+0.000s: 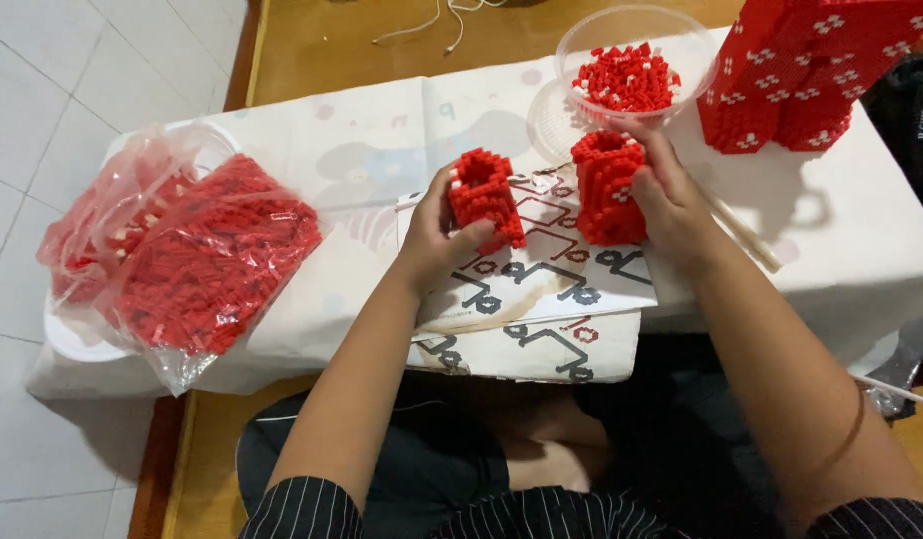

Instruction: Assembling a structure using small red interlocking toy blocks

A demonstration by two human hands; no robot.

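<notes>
My left hand (433,235) grips a small hollow block of red building bricks (484,196), held tilted above a printed instruction sheet (556,274). My right hand (669,195) holds a second, taller hollow red brick block (607,187) that stands on the sheet just to the right. The two blocks are apart, a few centimetres between them. Behind the right block sits a clear plastic bowl (591,40) of loose red bricks (627,76).
A clear plastic bag full of red bricks (197,265) lies on the left of the low white-covered table (841,250). A large red brick structure with white patterns (796,70) stands at the back right. A wooden stick (746,235) lies by my right wrist. A white cable (431,25) lies on the floor beyond.
</notes>
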